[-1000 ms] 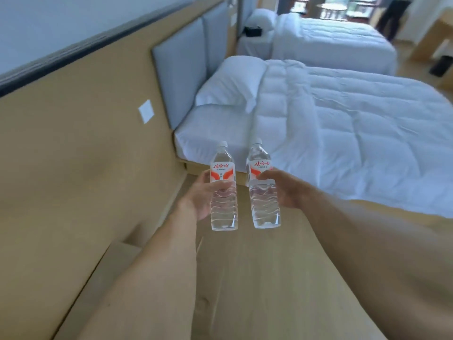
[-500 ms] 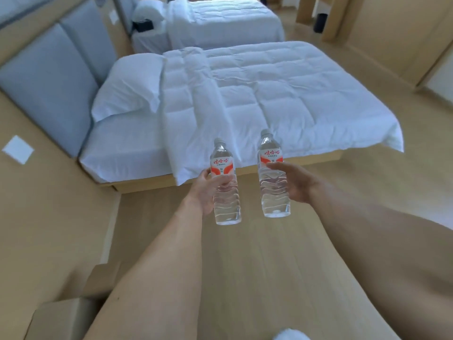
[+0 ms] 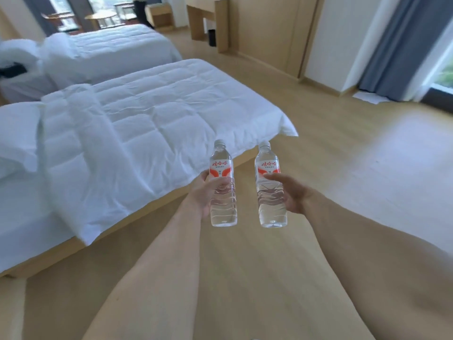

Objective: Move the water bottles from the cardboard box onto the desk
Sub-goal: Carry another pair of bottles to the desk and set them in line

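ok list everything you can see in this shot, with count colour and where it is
water bottles: 2, clear with red and white labels, upright in the air, left bottle and right bottle apart
beds: 2, white bedding, near bed at left, far bed behind it
floor: 1, light wood, centre and right
desk: 1, light wood, far wall at top
bin: 1, black, under the desk
round tables: 2, wood, top left by the window
curtain: 1, grey-blue, right
another person: 1, dark trousers, far top
left hand: grips left bottle
right hand: grips right bottle
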